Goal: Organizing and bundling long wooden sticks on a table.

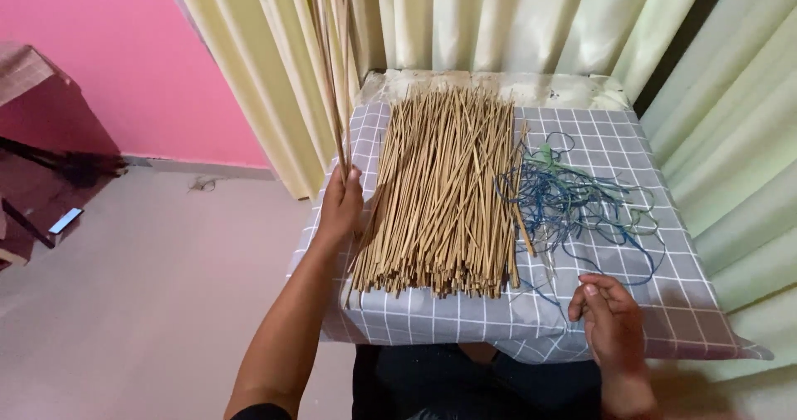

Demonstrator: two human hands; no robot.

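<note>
Checked cloth (664,271) covers table; curtains (498,21), pink wall (108,63).

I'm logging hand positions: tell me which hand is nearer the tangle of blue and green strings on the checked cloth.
Right. The right hand hovers at the table's front edge, just below the tangle of blue and green strings. The left hand grips thin tan sticks across the stick pile.

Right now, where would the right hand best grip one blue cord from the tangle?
Probably at a loose end trailing off the blue cords toward the near table edge, coming from above. The middle is knotted loops; the strays lie flat and apart on the checked cloth, close to the right hand.
</note>
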